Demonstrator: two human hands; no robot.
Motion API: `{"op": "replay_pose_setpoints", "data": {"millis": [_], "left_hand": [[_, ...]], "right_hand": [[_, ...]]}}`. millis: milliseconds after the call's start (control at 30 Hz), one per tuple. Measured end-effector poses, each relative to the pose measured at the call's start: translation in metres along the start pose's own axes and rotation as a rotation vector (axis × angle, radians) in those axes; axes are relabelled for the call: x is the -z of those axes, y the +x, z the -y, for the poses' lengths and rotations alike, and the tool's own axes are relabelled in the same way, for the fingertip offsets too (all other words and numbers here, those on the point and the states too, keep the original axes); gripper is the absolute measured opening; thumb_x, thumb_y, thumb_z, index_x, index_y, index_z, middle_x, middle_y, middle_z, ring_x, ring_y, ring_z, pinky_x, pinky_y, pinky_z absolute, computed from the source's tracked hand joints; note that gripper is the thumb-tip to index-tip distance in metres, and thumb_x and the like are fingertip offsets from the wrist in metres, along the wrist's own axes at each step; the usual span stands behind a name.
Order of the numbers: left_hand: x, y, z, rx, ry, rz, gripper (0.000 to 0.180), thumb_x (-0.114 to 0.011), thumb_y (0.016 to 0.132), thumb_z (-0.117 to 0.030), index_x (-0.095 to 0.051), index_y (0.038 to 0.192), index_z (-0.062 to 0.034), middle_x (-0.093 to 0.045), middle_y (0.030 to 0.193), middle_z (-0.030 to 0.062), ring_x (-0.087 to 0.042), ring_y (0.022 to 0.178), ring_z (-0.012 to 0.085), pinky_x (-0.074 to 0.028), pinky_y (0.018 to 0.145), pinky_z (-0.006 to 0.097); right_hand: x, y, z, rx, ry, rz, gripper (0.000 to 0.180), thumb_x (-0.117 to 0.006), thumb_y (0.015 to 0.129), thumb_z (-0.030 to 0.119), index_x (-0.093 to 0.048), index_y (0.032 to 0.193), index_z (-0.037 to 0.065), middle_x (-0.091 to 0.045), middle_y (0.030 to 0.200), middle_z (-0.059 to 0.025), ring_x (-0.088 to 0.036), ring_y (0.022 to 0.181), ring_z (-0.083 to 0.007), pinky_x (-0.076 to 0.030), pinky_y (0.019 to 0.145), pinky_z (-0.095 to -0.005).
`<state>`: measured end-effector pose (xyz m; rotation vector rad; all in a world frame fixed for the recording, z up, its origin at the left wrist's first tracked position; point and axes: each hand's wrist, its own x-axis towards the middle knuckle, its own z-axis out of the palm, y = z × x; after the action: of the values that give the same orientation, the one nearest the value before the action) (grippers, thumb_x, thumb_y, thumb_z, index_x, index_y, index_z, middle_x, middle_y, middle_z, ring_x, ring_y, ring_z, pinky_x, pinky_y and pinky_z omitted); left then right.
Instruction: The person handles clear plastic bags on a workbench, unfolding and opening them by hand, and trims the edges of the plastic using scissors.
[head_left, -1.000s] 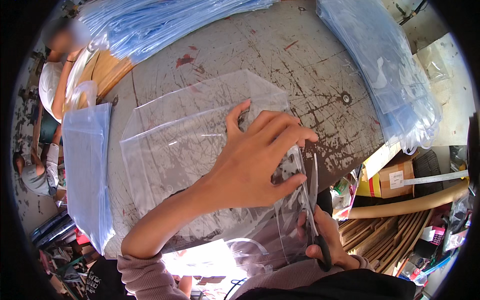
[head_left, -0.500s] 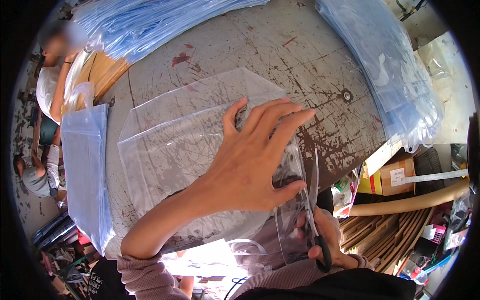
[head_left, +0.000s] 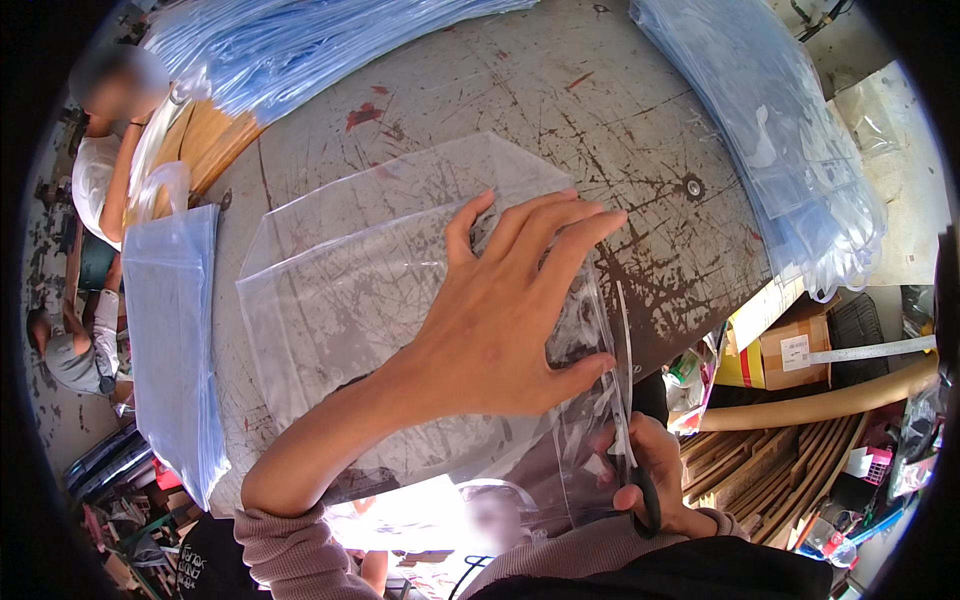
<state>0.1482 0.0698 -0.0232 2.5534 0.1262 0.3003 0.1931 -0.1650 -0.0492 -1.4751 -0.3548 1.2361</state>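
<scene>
A clear plastic bag lies flat on the scratched table, its near part hanging past the front edge. My left hand rests on the bag with fingers spread, thumb close to its right edge. Below that thumb, my right hand is closed around black-handled scissors. The scissors' blades point away from me along the bag's right edge. A narrow plastic strip stands up beside that edge. Some of my right fingers are hidden behind the scissors and film.
Stacks of bluish plastic sheets lie at the far side and right. A smaller pile of bluish bags sits on the left. Two people are at the left rim. A cardboard box and stacked cardboard stand at lower right.
The scissors have shifted slightly, and their blades now look closer together. The strip by the bag's edge leans a little more to the left. My left hand has barely moved.
</scene>
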Motion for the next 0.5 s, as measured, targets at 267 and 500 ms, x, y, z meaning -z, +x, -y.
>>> {"op": "replay_pose_setpoints", "data": {"millis": [267,500], "left_hand": [[0.0006,-0.0003,0.0007,-0.006,0.028,0.0,0.087,-0.076,0.062,-0.032,-0.034,0.136,-0.0114,-0.044,0.131,0.0117,-0.035,0.13,0.0287,-0.013,0.107,0.054],[-0.0003,-0.001,0.001,-0.009,0.028,-0.01,0.086,-0.074,0.064,-0.034,-0.034,0.136,-0.0109,-0.044,0.13,0.0126,-0.035,0.13,0.0288,-0.013,0.107,0.055]], "right_hand": [[0.0019,0.007,0.0029,0.013,0.011,0.044,0.084,-0.071,0.059,0.071,-0.049,0.098,0.001,-0.049,0.081,-0.0016,-0.046,0.068,-0.0072,-0.04,0.061,-0.021],[-0.0011,0.0031,0.0041,0.001,0.008,0.009,0.083,-0.07,0.058,0.072,-0.05,0.097,0.001,-0.049,0.08,-0.0004,-0.046,0.066,-0.006,-0.039,0.062,-0.0199]]}}
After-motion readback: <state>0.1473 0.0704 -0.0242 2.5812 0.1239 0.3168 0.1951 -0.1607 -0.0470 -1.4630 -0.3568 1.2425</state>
